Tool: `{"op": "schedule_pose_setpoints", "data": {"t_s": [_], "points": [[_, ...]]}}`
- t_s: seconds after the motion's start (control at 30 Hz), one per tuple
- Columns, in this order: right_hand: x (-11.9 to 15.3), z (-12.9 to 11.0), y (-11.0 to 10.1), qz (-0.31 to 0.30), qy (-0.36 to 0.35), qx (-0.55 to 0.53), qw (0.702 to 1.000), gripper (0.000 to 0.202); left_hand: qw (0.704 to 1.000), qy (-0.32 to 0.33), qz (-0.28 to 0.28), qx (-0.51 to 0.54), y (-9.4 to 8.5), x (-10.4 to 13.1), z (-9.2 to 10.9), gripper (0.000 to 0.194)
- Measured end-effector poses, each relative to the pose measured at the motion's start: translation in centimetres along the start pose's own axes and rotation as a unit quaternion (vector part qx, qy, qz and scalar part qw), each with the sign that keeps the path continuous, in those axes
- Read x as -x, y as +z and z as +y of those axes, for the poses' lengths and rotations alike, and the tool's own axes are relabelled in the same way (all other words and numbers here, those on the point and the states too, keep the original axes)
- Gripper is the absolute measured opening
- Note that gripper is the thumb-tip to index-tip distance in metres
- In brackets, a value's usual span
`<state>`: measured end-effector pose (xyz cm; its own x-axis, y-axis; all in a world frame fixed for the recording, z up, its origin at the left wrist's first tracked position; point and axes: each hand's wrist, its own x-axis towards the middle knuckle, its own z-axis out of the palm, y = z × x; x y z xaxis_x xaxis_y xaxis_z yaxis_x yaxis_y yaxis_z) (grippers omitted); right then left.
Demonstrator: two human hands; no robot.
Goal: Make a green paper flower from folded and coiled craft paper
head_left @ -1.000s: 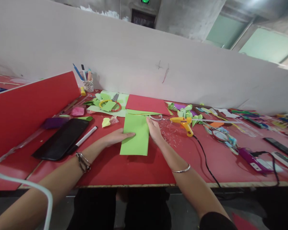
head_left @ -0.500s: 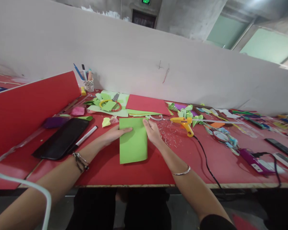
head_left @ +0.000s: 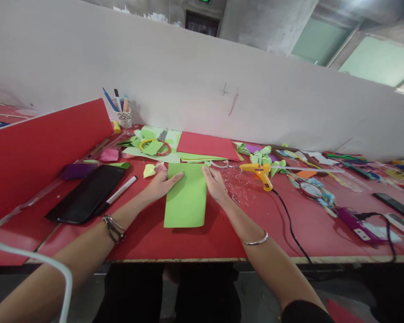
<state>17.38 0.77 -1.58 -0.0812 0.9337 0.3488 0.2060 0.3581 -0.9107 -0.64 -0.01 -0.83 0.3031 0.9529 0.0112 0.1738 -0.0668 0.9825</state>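
Note:
A rectangular sheet of light green paper (head_left: 185, 202) is held up over the red table in front of me. My left hand (head_left: 163, 184) grips its left edge, thumb on the front face and fingers behind. At the upper right corner my right hand (head_left: 214, 181) pinches the sheet, its fingers mostly hidden behind. Just left of my left hand lie a yellow paper scrap (head_left: 149, 171) and a white marker with a black end (head_left: 119, 192). A yellow hot glue gun (head_left: 260, 172) rests to the right of my right hand.
Scissors with yellow and orange handles (head_left: 154, 146) lie among green paper pieces at the back, beside a red sheet (head_left: 205, 146). A black phone-like slab (head_left: 87, 195) and a red board (head_left: 43, 157) occupy the left. On the right are a purple power strip (head_left: 360, 224) and cords.
The green paper has tilted slightly, its lower edge swinging left. My left thumb has shifted a little left and up along the sheet. Both hands keep their hold.

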Motion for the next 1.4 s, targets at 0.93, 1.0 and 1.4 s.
{"op": "schedule_pose_setpoints", "data": {"t_s": [0.93, 1.0, 1.4], "points": [[-0.1, 0.3, 0.1, -0.054, 0.087, -0.036, 0.994, 0.043, 0.999, -0.046, -0.022, 0.0, -0.1, -0.3, -0.5, 0.049], [0.0, 0.4, 0.1, -0.051, 0.09, -0.018, 0.994, 0.042, 0.999, -0.044, -0.016, 0.005, -0.4, -0.5, -0.6, 0.048], [-0.5, 0.8, 0.0, -0.007, 0.065, 0.091, 0.994, 0.049, 0.976, -0.124, -0.176, 0.045, -0.2, 0.4, 0.4, 0.038]]}}
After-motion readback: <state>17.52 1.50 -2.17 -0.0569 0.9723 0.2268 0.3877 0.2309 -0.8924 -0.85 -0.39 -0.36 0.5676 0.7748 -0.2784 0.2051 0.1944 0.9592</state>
